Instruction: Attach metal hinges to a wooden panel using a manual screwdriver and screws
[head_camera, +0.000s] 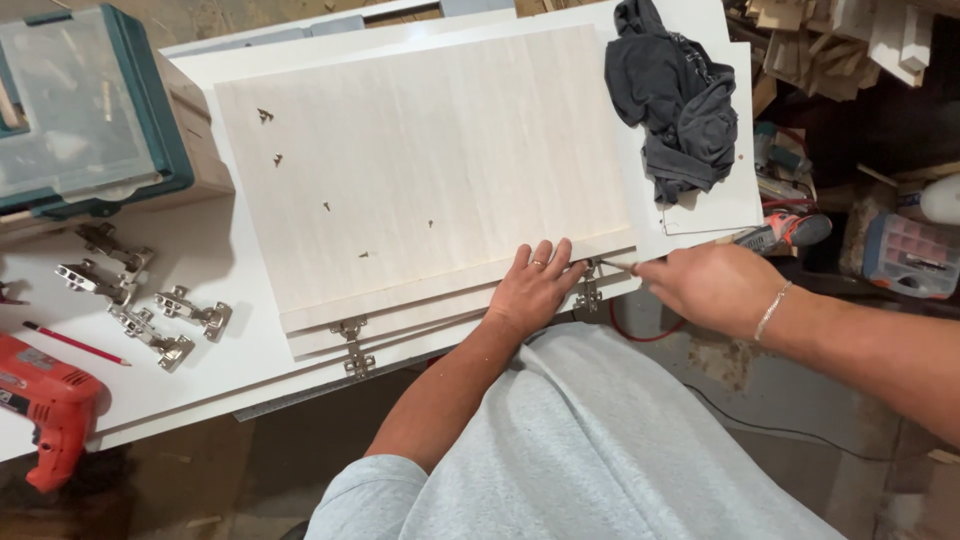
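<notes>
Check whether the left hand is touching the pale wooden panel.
Touching. The head view shows the left hand lying flat, fingers spread, on the pale wooden panel near its front edge.

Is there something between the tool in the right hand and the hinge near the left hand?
Nothing visible. The thin tool tip in the right hand reaches straight to the hinge at the panel edge; the left hand lies flat beside it.

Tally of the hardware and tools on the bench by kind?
Loose hinges at left: 4
Hinges fitted on panel edges: 2
Red power drill: 1
Red pencil: 1
Teal organiser case: 1
Dark rag: 1
Screwdriver in right hand: 1
Total: 11
</notes>
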